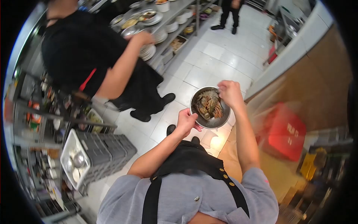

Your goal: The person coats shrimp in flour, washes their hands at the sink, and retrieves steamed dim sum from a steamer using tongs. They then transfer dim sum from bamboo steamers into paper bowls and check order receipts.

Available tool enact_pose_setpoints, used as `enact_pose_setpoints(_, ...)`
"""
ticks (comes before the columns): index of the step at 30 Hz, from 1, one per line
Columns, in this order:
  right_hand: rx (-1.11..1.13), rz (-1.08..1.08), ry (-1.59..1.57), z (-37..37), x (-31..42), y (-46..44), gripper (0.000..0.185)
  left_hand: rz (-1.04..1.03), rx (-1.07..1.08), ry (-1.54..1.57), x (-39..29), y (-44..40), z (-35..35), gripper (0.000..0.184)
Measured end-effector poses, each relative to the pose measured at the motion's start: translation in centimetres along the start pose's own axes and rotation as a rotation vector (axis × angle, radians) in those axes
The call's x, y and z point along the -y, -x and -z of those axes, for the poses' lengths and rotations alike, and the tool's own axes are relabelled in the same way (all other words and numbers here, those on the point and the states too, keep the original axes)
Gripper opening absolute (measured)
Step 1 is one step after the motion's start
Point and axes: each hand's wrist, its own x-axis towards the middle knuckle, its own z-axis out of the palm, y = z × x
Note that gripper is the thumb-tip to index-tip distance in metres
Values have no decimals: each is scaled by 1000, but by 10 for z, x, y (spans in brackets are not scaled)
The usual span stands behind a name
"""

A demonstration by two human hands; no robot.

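Note:
A round metal bowl (225, 118) is held out in front of me at about waist height. Inside it lies brownish shellfish (207, 105) with thin orange-brown legs, looking like crab or lobster. My left hand (187, 121) grips the bowl's lower left rim, thumb on top and fingers underneath. At the upper right rim is my right hand (229, 92), its fingers bent and drawn together, with the tips over the bowl's inside edge. Whatever those fingertips pinch, if anything, is hidden.
A co-worker in black (93, 56) stands close on my left, reaching to metal shelves (175, 13) stacked with plates. Another person (230, 15) stands farther ahead. Grey crates (108, 149) are at lower left, a red container (285, 132) at right. White tiled floor (194, 71) runs ahead.

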Motion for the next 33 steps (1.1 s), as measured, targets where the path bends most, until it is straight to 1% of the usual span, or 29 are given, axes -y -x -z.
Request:
enact_pose_setpoints(3, 113, -87, 156, -23, -14, 1, 14, -20, -127, 46, -2, 7, -14, 9)
enact_pose_setpoints(5, 192, -37, 174, -51, -8, 8, 21, -29, -189, 40, -1, 11, -18, 12)
enact_pose_setpoints(7, 214, 160, 104, -76, -11, 13, 28, -16, -237, 20, 1, 17, -15, 13)
enact_pose_setpoints(9, 269, 165, 160, -102, 8, 32, 28, 16, -289, 63, 5, 42, 3, 13)
enact_pose_setpoints(10, 332, 175, 149, -117, 18, 40, 27, 27, -313, 37, 10, 51, 18, 12)
enact_pose_setpoints(11, 383, 228, 120, -130, 30, 45, 27, 46, -337, 13, 15, 60, 34, 11)
enact_pose_setpoints(13, 472, 379, 84, -153, 50, 50, 24, 29, -356, 72, 14, 77, 63, 10)
enact_pose_setpoints(14, 416, 550, 103, -160, 61, 54, 23, 34, -349, 94, 15, 86, 72, 9)
enact_pose_setpoints(15, 355, 700, 132, -164, 77, 57, 22, 21, -418, 107, 15, 92, 86, 9)
enact_pose_setpoints(16, 424, 721, 177, -170, 88, 56, 27, 13, -450, 182, 15, 96, 99, 8)
enact_pose_setpoints(17, 479, 676, 163, -181, 94, 54, 30, -6, -469, 202, 13, 104, 113, 9)
enact_pose_setpoints(18, 507, 657, 119, -194, 106, 53, 33, -61, -438, 288, 5, 115, 125, 10)
enact_pose_setpoints(19, 552, 665, 156, -202, 125, 54, 32, -73, -460, 298, -2, 126, 138, 12)
enact_pose_setpoints(20, 536, 757, 115, -216, 137, 56, 31, -80, -456, 301, -3, 134, 155, 11)
enact_pose_setpoints(21, 559, 875, 120, -233, 148, 58, 36, -103, -468, 297, -7, 144, 169, 12)
enact_pose_setpoints(23, 580, 1071, -34, -266, 182, 64, 35, -123, -474, 326, -15, 165, 199, 12)
enact_pose_setpoints(26, 900, 973, -128, -328, 223, 75, 32, -130, -486, 357, -17, 195, 255, 12)
enact_pose_setpoints(29, 1106, 723, -165, -353, 280, 79, 31, -132, -503, 341, -15, 226, 307, 11)
enact_pose_setpoints(30, 1203, 715, -211, -346, 305, 80, 41, -157, -526, 381, -15, 233, 321, 11)
enact_pose_setpoints(32, 1044, 1025, -15, -364, 304, 104, 44, -204, -567, 450, -18, 247, 348, 10)
enact_pose_setpoints(33, 945, 1173, 83, -371, 311, 111, 46, -193, -577, 427, -23, 254, 361, 10)
